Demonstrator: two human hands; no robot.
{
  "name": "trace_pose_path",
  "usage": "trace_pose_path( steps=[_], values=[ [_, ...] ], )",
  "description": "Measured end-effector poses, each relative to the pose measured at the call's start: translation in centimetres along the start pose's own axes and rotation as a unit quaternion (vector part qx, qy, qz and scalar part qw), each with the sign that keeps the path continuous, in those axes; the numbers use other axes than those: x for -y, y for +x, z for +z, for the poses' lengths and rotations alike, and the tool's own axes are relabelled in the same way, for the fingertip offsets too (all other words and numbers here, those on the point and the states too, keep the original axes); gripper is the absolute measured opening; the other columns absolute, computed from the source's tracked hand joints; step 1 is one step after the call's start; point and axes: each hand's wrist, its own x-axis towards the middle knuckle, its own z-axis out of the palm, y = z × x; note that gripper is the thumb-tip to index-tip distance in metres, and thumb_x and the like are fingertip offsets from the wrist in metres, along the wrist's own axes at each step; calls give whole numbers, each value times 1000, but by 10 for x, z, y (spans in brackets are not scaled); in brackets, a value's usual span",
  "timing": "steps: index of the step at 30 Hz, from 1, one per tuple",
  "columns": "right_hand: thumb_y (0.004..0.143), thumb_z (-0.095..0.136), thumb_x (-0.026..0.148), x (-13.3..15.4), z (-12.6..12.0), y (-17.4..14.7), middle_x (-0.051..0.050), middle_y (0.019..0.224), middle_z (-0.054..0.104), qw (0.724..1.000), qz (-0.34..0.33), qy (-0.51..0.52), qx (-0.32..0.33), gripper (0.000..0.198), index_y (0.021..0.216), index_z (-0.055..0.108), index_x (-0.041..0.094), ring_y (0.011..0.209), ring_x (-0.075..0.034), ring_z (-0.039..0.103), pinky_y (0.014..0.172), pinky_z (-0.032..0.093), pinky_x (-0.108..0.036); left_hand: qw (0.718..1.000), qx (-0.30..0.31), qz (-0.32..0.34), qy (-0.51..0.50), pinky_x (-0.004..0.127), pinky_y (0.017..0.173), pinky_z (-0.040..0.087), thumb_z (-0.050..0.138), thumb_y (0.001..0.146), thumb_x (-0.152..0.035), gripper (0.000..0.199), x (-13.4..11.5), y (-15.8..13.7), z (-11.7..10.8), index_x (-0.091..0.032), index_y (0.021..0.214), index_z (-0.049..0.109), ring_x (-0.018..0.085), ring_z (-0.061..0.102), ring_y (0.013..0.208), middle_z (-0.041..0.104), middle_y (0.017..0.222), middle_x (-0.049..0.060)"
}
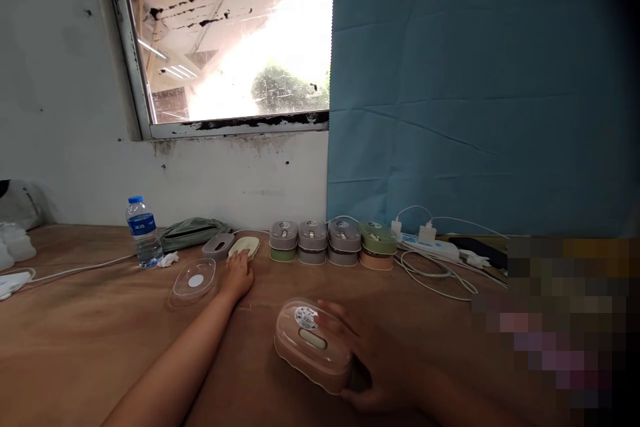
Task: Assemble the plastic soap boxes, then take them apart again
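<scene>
My right hand (373, 353) is wrapped round the right end of a brownish-pink oval box (310, 363), its fingers over the clear lid (295, 320). The lid carries a round printed sticker, and a pale strip shows in its slot. Farther away, my left hand (241, 275) reaches out, its fingers stretched over a cream oval piece (249, 246) lying on the table. A grey oval piece with a slot (219, 246) sits just left of it. Nearer, a clear oval cover (187, 288) with a white round sticker lies flat.
Along the wall stand several two-tone oval boxes (312, 252) in a row. A water bottle (144, 235), crumpled tissue (168, 259) and green pouch (193, 233) are at the left back. White cables (440, 275) and a power strip (435, 249) lie on the right of the brown table (90, 333).
</scene>
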Motion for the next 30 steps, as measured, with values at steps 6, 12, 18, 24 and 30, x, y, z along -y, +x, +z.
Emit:
trace_pose_path(
  steps=[6,12,18,24,30],
  values=[
    [59,67,44,-7,-4,-3,-10,134,36,997,-65,10,27,84,132,31,24,118,-28,39,96,35,-37,1000,21,-3,0,38,85,37,44,70,-7,31,-1,1,-3,-12,100,51,24,54,92,60,90,11],
    [64,65,50,-13,3,-5,-10,137,31,999,-28,37,8,84,134,26,26,122,-29,34,97,35,-38,989,77,73,-102,29,74,41,47,70,-13,20,-25,-75,-42,-19,89,51,18,54,79,58,82,3],
    [71,59,51,-11,18,59,-11,138,27,997,-7,-7,-78,78,134,23,22,125,-27,29,102,29,-42,959,182,131,-171,25,70,40,46,62,-6,25,-39,-141,-96,-20,83,50,16,51,78,55,84,1],
    [71,63,45,5,43,185,-14,134,34,990,79,-100,-53,71,128,33,18,109,-28,46,88,43,-40,909,272,263,-176,21,67,41,49,55,-2,28,-48,-140,-103,-20,77,50,15,54,76,57,84,2],
    [86,50,28,2,76,258,-7,111,52,973,188,-127,-39,29,112,48,15,92,-19,55,76,48,-39,875,292,350,-165,26,84,40,43,78,-11,13,-43,-130,-98,-17,88,50,17,56,86,61,88,9]
  ],
)
